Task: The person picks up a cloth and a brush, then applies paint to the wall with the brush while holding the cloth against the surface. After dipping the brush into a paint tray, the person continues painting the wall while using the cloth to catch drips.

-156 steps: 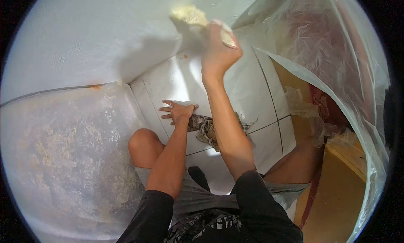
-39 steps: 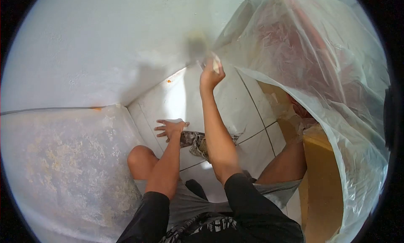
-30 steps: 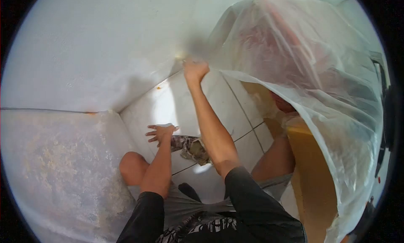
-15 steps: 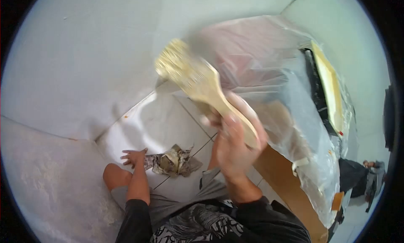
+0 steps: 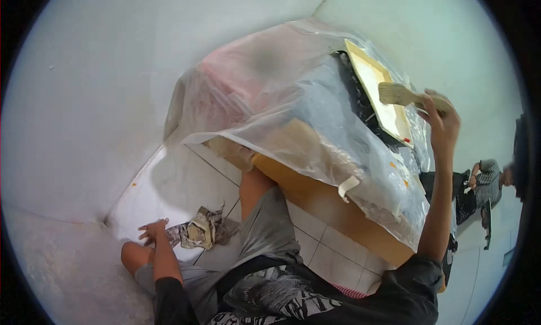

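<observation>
My right hand grips the wooden handle of a wide paintbrush, its bristle end pointing left. In this view the brush overlaps a shallow cream paint tray with pale paint inside. Black plastic lies along the near side of the tray, which rests on a load draped in clear sheeting. Down by my left knee, my left hand is spread open with fingers apart. Right beside it on the floor sits a crumpled, stained cloth bundle.
Clear plastic sheeting covers a bulky pile, with pinkish material beneath and a brown cardboard side. White walls rise behind and to the left. Pale floor tiles lie below. A person in a striped top is at far right.
My right hand has carried the paintbrush right, from in front of the wall over to the tray. My view has turned right; my left hand stays beside the cloth bundle.
</observation>
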Demonstrator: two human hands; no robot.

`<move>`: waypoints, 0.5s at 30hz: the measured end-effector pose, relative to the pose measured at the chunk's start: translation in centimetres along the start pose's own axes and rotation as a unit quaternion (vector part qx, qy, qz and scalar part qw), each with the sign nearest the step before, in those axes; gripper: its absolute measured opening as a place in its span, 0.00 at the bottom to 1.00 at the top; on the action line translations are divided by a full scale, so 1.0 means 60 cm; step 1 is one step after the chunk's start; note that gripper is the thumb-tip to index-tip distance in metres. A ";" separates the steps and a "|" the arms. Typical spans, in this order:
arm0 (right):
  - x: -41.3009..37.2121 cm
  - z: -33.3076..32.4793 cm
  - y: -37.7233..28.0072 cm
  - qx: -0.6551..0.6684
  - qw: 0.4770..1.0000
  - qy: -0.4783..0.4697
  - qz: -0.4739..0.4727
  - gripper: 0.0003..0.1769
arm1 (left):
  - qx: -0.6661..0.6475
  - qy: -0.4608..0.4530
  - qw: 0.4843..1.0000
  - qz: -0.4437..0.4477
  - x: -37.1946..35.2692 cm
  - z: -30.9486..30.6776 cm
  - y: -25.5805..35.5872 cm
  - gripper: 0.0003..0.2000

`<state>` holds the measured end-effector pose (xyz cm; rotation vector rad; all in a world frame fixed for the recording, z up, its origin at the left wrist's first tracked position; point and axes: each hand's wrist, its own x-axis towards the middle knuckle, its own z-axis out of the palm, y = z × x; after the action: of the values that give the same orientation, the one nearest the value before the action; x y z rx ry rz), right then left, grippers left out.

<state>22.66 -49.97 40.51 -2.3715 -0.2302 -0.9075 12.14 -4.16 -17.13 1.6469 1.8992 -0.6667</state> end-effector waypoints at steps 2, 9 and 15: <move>0.042 -0.011 0.066 0.004 0.999 -0.025 0.025 0.14 | 0.009 0.001 1.000 0.017 0.012 0.007 -0.001 0.66; 0.083 -0.015 0.191 -0.155 0.980 -0.045 0.117 0.11 | 0.106 -0.021 0.992 0.071 0.049 0.017 -0.007 0.64; 0.086 -0.011 0.242 -0.135 0.973 -0.111 0.148 0.10 | 0.099 -0.047 0.987 0.119 0.044 0.010 -0.012 0.60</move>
<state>31.27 -62.45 37.60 -2.6657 0.1701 -0.5605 11.17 -2.72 -19.34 1.8932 1.5788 -0.8390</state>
